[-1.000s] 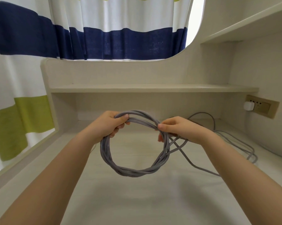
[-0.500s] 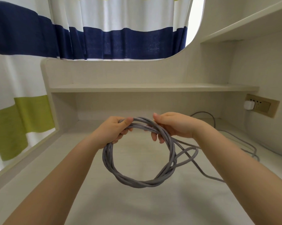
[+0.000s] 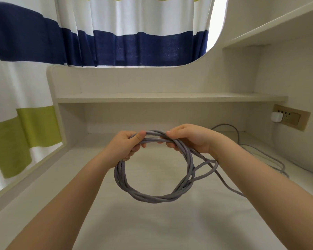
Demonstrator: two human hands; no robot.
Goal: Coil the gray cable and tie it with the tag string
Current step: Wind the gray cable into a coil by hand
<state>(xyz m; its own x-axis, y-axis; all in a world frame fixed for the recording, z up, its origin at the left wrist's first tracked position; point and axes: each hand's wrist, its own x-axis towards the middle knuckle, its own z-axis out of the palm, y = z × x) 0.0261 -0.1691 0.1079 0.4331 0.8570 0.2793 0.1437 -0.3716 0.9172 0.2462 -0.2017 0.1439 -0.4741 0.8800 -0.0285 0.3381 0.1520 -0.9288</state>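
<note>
Curling fingers (image 3: 171,132) of the left hand (image 3: 124,147) and the right hand (image 3: 193,139) round the top arc of the gray round-sheathed cable (image 3: 152,199), gripping it with the two hands close together but apart. Facing a white fabric curtain (image 3: 134,47) banded in navy and lime green, hanging behind the furniture. Holding the coil of several loops upright in the air above a pale wood-grain desk top (image 3: 170,230), in front of the recess beneath a long pale wooden shelf (image 3: 152,98). Trailing loose cable from below the right wrist, across the desk toward the right back corner. Catching, on the right wall, a tan rectangular socket plate (image 3: 294,118) carrying a small white plastic plug (image 3: 276,117).
</note>
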